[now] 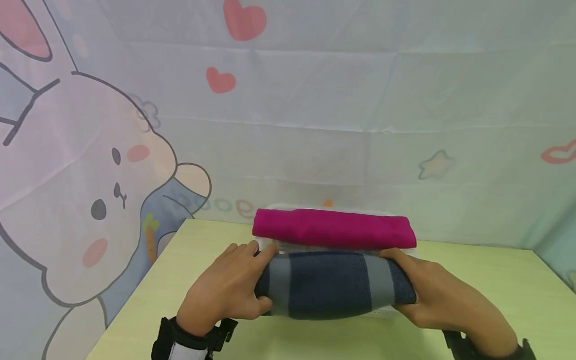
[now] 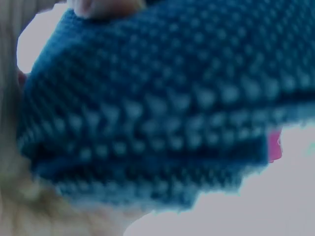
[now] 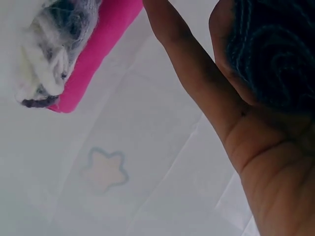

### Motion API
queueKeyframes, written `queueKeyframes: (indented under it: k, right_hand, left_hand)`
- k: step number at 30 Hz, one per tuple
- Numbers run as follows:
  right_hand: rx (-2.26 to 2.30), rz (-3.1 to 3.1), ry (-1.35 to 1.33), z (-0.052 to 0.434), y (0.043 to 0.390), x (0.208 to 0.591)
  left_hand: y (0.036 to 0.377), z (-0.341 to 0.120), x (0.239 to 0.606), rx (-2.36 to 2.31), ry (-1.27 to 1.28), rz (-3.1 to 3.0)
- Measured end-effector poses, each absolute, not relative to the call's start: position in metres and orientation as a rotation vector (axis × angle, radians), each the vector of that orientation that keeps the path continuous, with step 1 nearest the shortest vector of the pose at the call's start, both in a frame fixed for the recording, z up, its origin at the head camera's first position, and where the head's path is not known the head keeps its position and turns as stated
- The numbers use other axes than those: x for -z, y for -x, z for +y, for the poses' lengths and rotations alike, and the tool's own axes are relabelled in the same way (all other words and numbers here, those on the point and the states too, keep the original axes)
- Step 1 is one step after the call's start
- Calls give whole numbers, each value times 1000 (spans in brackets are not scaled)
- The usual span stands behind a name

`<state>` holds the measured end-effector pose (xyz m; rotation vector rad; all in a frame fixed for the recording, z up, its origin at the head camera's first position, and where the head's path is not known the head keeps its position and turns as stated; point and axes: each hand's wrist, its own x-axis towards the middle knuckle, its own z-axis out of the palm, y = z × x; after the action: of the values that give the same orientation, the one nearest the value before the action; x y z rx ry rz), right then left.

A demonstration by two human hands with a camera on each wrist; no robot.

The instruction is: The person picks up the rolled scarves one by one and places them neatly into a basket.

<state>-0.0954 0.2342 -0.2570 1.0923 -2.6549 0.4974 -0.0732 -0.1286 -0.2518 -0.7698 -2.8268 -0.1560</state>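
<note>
A rolled-up navy cloth (image 1: 330,285) with grey-blue bands is held crosswise between my two hands. My left hand (image 1: 227,287) grips its left end, thumb on the near side and fingers over the top. At the other end my right hand (image 1: 443,292) grips the roll from the side. Its spiral layers (image 3: 280,59) show in the right wrist view; the coarse weave and loose folded edges (image 2: 147,142) fill the left wrist view. Just behind lies a magenta rolled cloth (image 1: 333,229), apart from my hands. The navy roll hides much of what is below it.
Beneath the rolls is a white object (image 1: 382,314), mostly hidden. A fuzzy white and grey textile (image 3: 56,59) lies against the magenta roll in the right wrist view. The pale yellow table (image 1: 477,265) ends at a printed cloth backdrop (image 1: 324,110).
</note>
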Motion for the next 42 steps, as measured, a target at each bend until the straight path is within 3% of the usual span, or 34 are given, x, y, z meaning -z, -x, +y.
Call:
queueKeyframes:
  k: [42]
  right_hand:
    - [-458,-2568,-993,236,97,256]
  left_hand:
    - [91,-124,261,-147,740,-2377]
